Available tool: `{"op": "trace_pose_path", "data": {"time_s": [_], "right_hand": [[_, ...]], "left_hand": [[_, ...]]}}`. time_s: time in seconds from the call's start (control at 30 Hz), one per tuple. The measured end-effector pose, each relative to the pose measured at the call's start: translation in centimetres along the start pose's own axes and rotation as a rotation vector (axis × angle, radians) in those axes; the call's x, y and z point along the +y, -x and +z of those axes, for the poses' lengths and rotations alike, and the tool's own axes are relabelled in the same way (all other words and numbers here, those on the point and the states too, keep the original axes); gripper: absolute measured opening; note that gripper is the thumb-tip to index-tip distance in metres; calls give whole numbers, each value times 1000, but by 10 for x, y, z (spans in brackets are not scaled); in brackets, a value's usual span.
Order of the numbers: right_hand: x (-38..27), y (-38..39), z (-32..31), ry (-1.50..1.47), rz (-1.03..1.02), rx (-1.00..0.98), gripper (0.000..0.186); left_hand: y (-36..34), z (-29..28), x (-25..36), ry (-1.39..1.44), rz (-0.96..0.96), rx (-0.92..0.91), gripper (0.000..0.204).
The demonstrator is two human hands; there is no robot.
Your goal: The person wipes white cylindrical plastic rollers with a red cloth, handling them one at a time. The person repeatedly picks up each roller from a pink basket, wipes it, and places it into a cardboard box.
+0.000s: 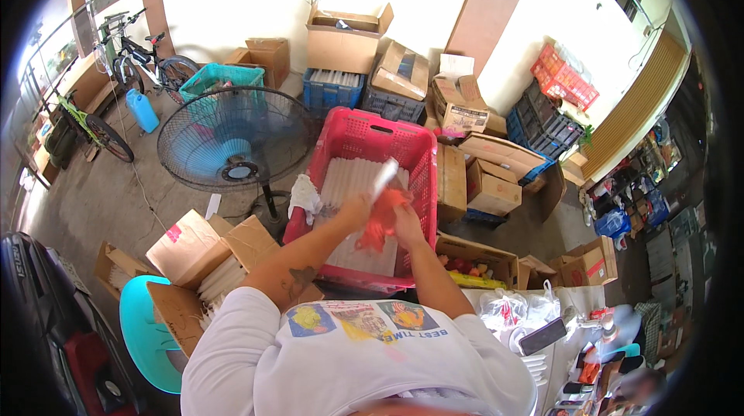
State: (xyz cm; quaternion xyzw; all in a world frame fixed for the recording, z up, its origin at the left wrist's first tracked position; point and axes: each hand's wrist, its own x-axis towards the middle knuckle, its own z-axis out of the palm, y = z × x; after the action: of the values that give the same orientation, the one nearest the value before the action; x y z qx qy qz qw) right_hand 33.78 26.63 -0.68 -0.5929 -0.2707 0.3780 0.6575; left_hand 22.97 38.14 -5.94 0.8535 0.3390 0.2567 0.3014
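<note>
Over a pink plastic crate [428,160], my two hands are close together. My left hand [358,211] is closed on a short white stick [384,176], blurred, that points up and away. My right hand [408,224] grips a thin, crumpled red-orange cloth [378,224], which hangs between the hands and partly hides the stick's lower end. Inside the crate lie rows of long white sticks [349,177] that look like candles. A white rag [305,197] is draped over the crate's left rim.
A large standing fan [240,171] is left of the crate. Cardboard boxes [494,187] stand to the right, and an open box of white sticks [225,280] is near my left elbow. At lower right, a table holds a phone [542,337] and plastic bags [515,309]. Bicycles [155,67] are far left.
</note>
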Motion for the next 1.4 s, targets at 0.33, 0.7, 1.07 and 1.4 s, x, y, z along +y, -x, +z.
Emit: {"op": "trace_pose_path", "data": {"time_s": [0.33,0.7,1.07,1.4], "right_hand": [[-9,-50,27,512,-131,11,42],[-15,-54,19,625,-164,-82,46],[-6,-42,-5,-263,249,-199,49],[-25,-23,9,-273,209,-128,56]], "left_hand": [[47,-73,49,392,-485,-517,53],[281,-203,-86,262,-571,482,30],[374,-109,-258,1010,-1252,1490,50],[376,-70,-195,722,-1384,694,53]]}}
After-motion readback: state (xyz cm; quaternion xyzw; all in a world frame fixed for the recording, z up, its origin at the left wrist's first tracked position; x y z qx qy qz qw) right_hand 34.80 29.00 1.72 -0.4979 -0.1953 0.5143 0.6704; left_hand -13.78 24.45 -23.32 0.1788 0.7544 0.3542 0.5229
